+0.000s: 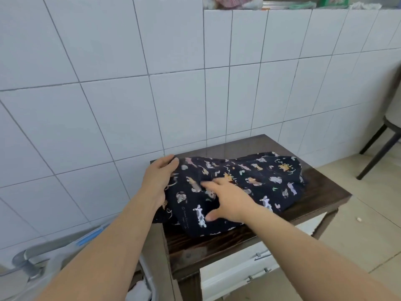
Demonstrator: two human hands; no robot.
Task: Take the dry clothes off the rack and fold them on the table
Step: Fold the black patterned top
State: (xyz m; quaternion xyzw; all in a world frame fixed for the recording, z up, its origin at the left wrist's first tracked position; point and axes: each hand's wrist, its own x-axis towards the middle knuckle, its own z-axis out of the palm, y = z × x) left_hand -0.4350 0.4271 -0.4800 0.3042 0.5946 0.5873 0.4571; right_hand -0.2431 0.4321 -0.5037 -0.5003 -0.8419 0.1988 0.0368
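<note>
Folding is underway: the left hand (159, 181) grips the edge of the dark navy animal-print garment (234, 192) on the small dark wooden table (217, 250), while the right hand (230, 200) presses it flat, fingers spread. Next likely calls for smoothing it, then doubling it over.

There is one table (325, 192), of dark wood. On the table lies one garment (238, 187), dark with small animal prints. Two hands are on the garment: the left hand (158, 177) at its left edge and the right hand (230, 198) on its top. Under the table there is one white cabinet (234, 276) with two metal handles (261, 256). To the right of the table, one chair (386, 135) is partly seen, showing two black legs.
</note>
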